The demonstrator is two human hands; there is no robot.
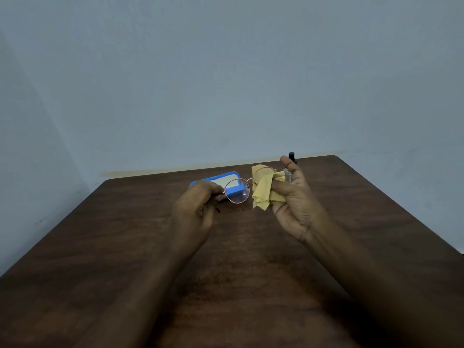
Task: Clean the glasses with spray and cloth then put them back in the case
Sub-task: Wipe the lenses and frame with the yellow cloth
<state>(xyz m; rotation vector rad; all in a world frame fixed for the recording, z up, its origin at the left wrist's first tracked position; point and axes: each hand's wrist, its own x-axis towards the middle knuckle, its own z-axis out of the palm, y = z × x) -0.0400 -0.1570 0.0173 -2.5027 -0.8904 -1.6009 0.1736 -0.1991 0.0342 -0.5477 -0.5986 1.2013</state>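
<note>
Thin pink-gold framed glasses [237, 190] are held up above the table. My left hand [194, 209] pinches their left side near the hinge. My right hand [292, 197] pinches a yellow cloth [265, 188] wrapped over the right lens, thumb in front of the cloth. Behind the glasses an open blue case [213, 177] with a pale lining lies on the table. A small clear spray bottle with a black cap [291, 156] stands behind my right hand, mostly hidden.
A dark brown wooden table [238, 272] stretches toward me, its far edge against a pale blue wall [226, 71]. Its right edge falls away at the right of the view.
</note>
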